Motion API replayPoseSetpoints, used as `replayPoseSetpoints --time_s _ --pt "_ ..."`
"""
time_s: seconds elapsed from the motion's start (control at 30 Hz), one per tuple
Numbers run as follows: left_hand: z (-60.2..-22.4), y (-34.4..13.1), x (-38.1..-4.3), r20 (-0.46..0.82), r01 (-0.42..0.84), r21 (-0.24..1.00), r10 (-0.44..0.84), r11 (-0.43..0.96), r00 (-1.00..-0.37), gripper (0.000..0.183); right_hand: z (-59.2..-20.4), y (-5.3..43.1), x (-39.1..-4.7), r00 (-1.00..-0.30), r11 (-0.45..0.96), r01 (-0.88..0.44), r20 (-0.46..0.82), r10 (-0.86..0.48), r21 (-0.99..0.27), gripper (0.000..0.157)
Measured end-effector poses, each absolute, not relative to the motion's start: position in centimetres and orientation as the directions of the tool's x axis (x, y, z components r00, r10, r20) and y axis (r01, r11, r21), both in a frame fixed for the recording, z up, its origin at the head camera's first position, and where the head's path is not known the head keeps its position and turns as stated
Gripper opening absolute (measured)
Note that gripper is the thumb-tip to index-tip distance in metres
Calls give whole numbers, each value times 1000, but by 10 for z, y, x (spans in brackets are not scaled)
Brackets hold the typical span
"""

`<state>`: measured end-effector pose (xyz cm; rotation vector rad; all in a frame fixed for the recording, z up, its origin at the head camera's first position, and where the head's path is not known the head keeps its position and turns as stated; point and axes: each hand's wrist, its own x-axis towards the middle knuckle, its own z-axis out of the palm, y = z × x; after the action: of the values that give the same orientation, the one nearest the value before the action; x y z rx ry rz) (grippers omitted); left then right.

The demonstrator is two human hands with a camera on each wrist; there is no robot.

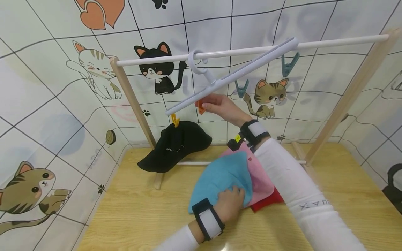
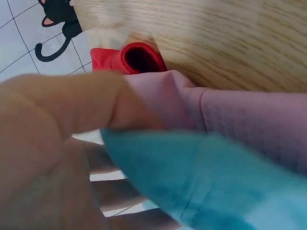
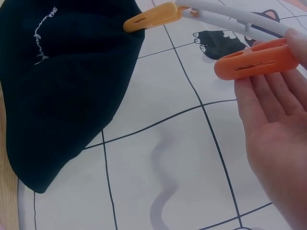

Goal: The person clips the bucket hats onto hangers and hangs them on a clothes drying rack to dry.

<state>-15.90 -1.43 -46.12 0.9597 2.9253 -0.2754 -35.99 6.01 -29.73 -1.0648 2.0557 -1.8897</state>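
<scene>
My right hand point(image 1: 224, 107) pinches an orange clip point(image 3: 256, 62) between thumb and fingers, just under the bar of a white hanger point(image 1: 232, 77). The hanger hooks over a white rail point(image 1: 238, 53) and tilts, its left end low. From that end a yellow clip point(image 1: 175, 120) holds a black bucket hat point(image 1: 177, 144) by its edge. Down on the table, my left hand point(image 1: 230, 204) grips the edge of a blue cloth hat point(image 1: 220, 174), fingers on top and the thumb tucked beneath. Under the blue hat lie a pink hat point(image 1: 260, 181) and a red cloth item point(image 2: 141, 57).
Two teal clips point(image 1: 289, 64) dangle from the hanger's right part. Wooden posts point(image 1: 351, 94) carry the rail at both sides, and a lower white bar point(image 1: 194, 163) runs between them. A cat-print sheet covers the wall behind the wooden table point(image 1: 125, 216). Something black point(image 1: 394, 181) is at the far right.
</scene>
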Motion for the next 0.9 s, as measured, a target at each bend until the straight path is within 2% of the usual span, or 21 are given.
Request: replayPoseSetpoints --time_s 0.33,0.53,0.63,0.77,0.9 --pt "-457 -19 -167 -89 557 16 556 830 -826 25 -297 60 -360 -733 -76 -367 339 -589 -927 35" --pt "-443 -32 -174 22 535 99 536 839 -844 11 -298 60 -361 -737 -94 -347 334 -588 -933 37" --pt "-431 -40 -184 91 545 97 538 833 -838 6 -299 61 -362 -739 -99 -341 331 -586 -935 37" --pt "-413 -51 -196 170 555 37 542 831 -823 5 -298 61 -360 -733 -119 -338 341 -589 -934 36" --pt "-392 -59 -203 180 517 23 505 856 -844 7 -299 61 -361 -728 -138 -333 347 -591 -933 34"
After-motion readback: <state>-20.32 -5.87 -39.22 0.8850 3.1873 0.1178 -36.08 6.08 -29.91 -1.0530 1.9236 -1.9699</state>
